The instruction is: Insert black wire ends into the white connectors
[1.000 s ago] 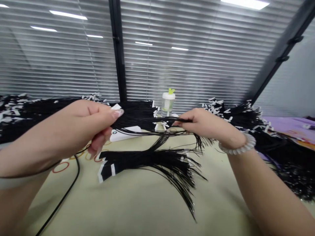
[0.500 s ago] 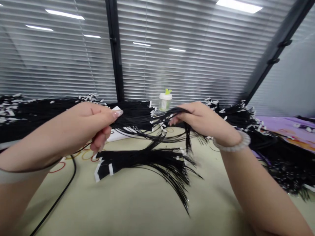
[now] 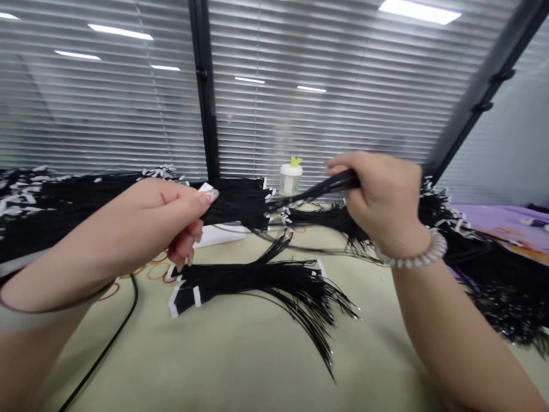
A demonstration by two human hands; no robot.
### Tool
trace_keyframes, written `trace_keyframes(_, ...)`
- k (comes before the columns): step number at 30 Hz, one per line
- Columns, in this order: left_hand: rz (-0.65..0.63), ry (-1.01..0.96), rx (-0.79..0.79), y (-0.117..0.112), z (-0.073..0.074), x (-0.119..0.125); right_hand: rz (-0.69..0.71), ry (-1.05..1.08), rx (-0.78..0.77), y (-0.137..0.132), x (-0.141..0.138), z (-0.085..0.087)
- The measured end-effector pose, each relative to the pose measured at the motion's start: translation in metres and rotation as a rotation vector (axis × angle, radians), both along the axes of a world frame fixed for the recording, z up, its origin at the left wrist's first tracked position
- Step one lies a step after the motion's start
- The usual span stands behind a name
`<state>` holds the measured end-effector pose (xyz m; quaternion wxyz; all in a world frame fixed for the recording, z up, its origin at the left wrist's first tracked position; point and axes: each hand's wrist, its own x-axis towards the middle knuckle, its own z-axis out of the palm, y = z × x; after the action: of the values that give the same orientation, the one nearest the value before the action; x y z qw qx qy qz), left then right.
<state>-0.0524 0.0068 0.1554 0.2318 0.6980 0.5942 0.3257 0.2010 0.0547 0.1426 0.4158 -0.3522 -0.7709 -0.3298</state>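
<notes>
My left hand [image 3: 171, 214], thumb pressed on the fingers, pinches the white-taped end of a bundle of thin black wires [image 3: 315, 191]. Stretching rightward, the strands pass into my right hand [image 3: 381, 194], closed around them and raised off the table. A few loose strands sag below. Beneath both hands, a second bundle of black wires [image 3: 257, 277] lies on the table, with white tape at its left end and its strands fanned out at the right. Behind my left fingertips lies a dark pile of black wires [image 3: 244, 200] with white tags, partly hidden.
A clear jar with a white lid [image 3: 290, 178] stands at the back. Piles of black wires lie at left [image 3: 64, 200] and right [image 3: 501, 274]. Coloured rubber bands [image 3: 159, 271] and a black cable [image 3: 107, 343] lie at left. Window blinds [image 3: 321, 114] rise behind.
My right hand has lifted and moved slightly right, its fingers now wrapped around the strands, which are gathered tighter and straighter. My left hand keeps its pinch, with little movement.
</notes>
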Motion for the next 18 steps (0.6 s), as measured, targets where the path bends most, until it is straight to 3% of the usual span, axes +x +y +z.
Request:
trace_keyframes(3, 0.008, -0.024, -0.031, -0.002, 0.001, 0.002, -0.200, 0.009, 0.170, 0.008, 0.012, 0.001)
trace_keyframes(8, -0.067, -0.044, -0.027, -0.003, 0.000, 0.000, -0.369, 0.087, 0.136, 0.017, 0.039, 0.005)
trace_keyframes(11, -0.059, -0.055, -0.054, -0.002, 0.000, 0.003, -0.331, 0.126, 0.054, 0.016, 0.045, 0.007)
trace_keyframes(16, -0.018, -0.025, -0.163, 0.001, -0.004, 0.013, -0.132, 0.024, -0.247, 0.009, 0.038, 0.007)
trace_keyframes(18, -0.041, -0.017, -0.176, 0.004, -0.009, 0.015, -0.077, 0.088, -0.248, 0.005, 0.032, 0.007)
